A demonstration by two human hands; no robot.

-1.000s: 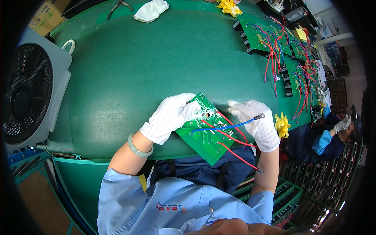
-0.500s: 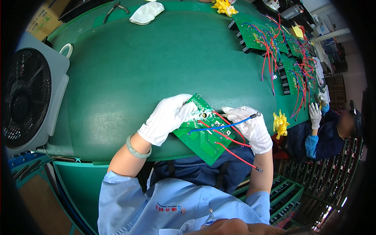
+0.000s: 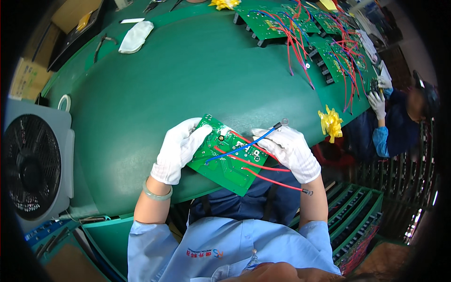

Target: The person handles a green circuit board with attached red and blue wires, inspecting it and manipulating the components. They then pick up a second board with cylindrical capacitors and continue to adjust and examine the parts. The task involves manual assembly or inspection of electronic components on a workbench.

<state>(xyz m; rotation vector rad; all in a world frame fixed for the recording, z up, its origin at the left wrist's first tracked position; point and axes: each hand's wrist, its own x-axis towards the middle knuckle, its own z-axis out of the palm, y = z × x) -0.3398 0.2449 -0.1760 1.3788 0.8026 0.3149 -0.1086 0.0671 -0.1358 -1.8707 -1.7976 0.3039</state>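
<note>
- The left hand (image 3: 181,148) is gripping the green circuit board (image 3: 228,166) by its left side.
- The right hand (image 3: 287,149) is curling under the blue wire (image 3: 244,147); whether it is gripping anything cannot be told.
- The circuit board is overhanging the near edge of the worktop (image 3: 188,89).

Table (image 3: 155,89): green, smooth top, dull sheen toward near middle. Far left: white cloth piece (image 3: 136,37), thin white strip (image 3: 132,20) just beyond it, dark pliers (image 3: 99,44) to its left. Left edge: white ring (image 3: 69,101). Far edge: yellow bundle (image 3: 224,3). Far right: several green circuit boards (image 3: 270,23) grouped, red and blue wires (image 3: 293,44) trailing toward near side. Right edge, nearer: second yellow bundle (image 3: 331,124).
</note>
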